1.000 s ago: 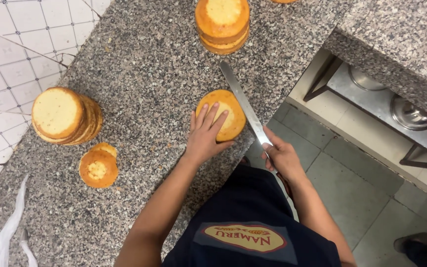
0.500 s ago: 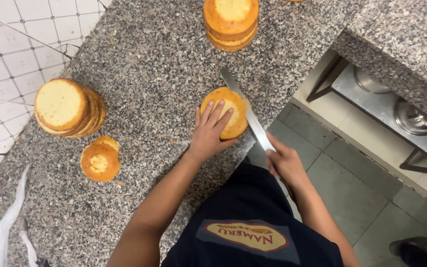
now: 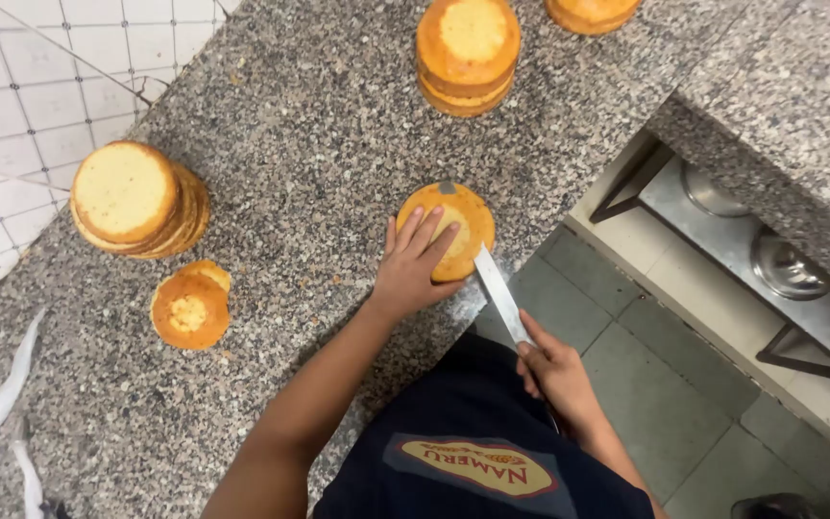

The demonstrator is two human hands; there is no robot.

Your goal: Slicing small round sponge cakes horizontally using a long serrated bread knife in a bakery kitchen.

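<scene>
A round golden sponge cake lies flat near the front edge of the speckled granite counter. My left hand presses down on its top, fingers spread. My right hand grips the handle of a long knife. The blade enters the cake's side from the near right, and its tip shows at the cake's far edge.
A leaning stack of sliced cake rounds sits at the left, with thin browned top pieces below it. Another stack stands at the back, one more at the top edge. A metal shelf with pots lies right.
The knife has been drawn back toward me through the cake; earlier much of the blade stuck out beyond it. My left hand stays on top.
</scene>
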